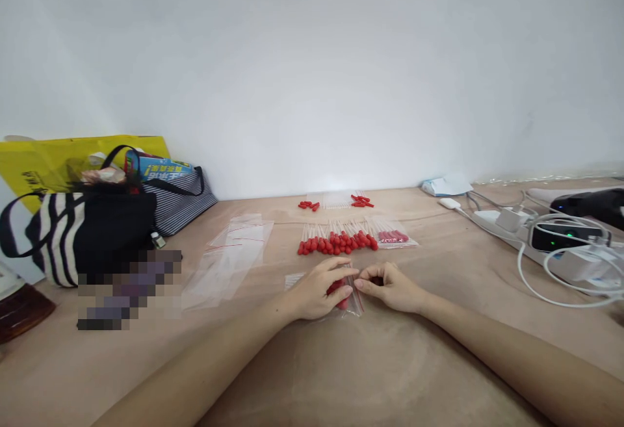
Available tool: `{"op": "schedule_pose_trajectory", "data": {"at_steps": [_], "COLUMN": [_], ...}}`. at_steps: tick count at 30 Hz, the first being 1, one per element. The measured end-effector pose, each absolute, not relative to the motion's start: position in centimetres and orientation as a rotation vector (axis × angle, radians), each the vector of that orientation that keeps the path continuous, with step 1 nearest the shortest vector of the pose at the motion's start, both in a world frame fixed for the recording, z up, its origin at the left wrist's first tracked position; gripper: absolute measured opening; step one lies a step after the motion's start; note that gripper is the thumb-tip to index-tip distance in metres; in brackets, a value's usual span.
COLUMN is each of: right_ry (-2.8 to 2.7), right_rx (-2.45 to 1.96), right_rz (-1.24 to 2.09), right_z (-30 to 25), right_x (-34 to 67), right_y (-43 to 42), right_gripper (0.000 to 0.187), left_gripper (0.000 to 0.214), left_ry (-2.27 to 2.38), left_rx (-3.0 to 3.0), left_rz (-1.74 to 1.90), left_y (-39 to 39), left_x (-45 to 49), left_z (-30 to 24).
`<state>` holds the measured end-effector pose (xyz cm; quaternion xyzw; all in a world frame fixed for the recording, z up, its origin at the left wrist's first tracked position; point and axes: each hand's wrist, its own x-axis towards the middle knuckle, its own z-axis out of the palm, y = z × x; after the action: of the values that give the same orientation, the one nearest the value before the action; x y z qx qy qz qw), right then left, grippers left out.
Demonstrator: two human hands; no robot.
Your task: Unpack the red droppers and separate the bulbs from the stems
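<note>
While our left hand [316, 292] grips the clear bag [349, 305] with its red contents, our right hand [394, 288] pinches its red-lined edge; we see the bag between both hands, nearer us than the red-tipped sticks [336, 243].

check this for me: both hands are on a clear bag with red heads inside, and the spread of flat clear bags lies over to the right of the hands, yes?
Not quite: the head view shows the flat clear bags to the left. Left hand and right hand are indeed on a clear bag with red heads inside.
</note>
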<state>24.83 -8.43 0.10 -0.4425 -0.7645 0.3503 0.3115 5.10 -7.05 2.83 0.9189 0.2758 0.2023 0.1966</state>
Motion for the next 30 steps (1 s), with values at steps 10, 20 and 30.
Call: {"op": "schedule_pose_trajectory", "data": {"at_steps": [10, 20, 30], "right_ry": [-2.036, -1.998, -2.247], "right_rx": [-1.239, -1.279, -1.093], "right_rz": [0.861, 0.753, 0.061], "right_z": [0.4, 0.0, 0.3], "right_x": [24.3, 23.8, 24.3], "right_y": [-9.0, -9.0, -9.8], "right_gripper": [0.025, 0.022, 0.016], "left_gripper": [0.028, 0.022, 0.020], "left_ry": [0.797, 0.657, 0.717], "left_rx": [2.622, 2.796, 2.754], "left_rz": [0.631, 0.833, 0.919], "left_y": [-6.8, -6.0, -6.1], "left_x": [5.5, 5.8, 5.8], "left_z": [2.6, 2.2, 1.5]}}
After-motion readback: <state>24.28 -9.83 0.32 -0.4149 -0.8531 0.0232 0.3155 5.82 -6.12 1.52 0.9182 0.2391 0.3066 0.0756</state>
